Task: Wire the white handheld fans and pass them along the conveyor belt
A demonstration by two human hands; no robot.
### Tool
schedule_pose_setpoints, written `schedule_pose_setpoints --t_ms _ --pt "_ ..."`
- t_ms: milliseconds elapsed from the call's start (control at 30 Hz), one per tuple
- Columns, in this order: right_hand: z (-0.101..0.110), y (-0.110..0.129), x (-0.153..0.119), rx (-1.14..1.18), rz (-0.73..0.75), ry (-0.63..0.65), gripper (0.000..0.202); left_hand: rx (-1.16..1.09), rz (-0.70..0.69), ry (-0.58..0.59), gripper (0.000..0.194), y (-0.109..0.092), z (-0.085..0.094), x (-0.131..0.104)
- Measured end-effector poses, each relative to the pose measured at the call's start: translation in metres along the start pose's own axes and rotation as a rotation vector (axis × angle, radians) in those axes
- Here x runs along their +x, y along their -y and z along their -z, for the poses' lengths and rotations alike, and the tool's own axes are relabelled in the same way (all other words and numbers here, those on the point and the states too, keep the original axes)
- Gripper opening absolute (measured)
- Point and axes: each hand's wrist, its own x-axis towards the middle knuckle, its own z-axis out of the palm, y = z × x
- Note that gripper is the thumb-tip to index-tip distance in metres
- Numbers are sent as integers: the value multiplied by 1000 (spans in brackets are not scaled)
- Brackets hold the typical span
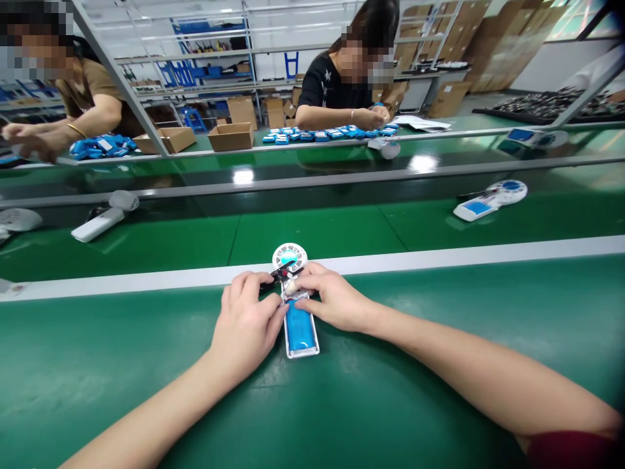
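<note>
An opened white handheld fan (316,345) lies on the green work surface in front of me, its round head pointing away and resting over the pale strip. A blue battery pack (299,329) fills the handle's shell. My left hand (247,316) is closed at the fan's left side, fingers on a thin black part (267,284) beside the neck and thumb at the shell's edge. From the right, my right hand (329,296) pinches at the neck, with its thumb at the battery's top end. Fingers partly hide the small parts in the neck, so I cannot make them out.
Beyond the pale strip (146,279) runs a green belt carrying white fans (100,225) and an opened fan (488,202). Across it, two people work beside piles of blue battery packs (322,135) and an open cardboard box (231,137). A metal post (120,75) slants at left.
</note>
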Motion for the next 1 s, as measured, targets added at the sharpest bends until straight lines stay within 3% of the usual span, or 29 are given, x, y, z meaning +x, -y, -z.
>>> schedule_pose_setpoints --t_ms 100,233,333,467,600,733,1000 --pt "-4 -2 -1 46 -1 -10 27 42 -52 -49 15 2 3 -2" --pt "-9 -3 -1 95 55 66 18 99 -386 -285 22 13 1 -5" --pt "-10 -4 1 160 100 121 14 -53 -358 -330 24 19 -3 -4" --pt "-11 -7 2 280 76 75 12 -348 -103 -248 23 19 -7 0" --pt "-15 -9 3 215 45 -38 14 -582 122 -39 48 20 -8 2" --pt "-15 -6 3 183 52 -81 15 -485 65 104 39 23 -7 0" --pt "-17 1 7 135 3 -127 15 -295 -63 92 43 15 -10 -1"
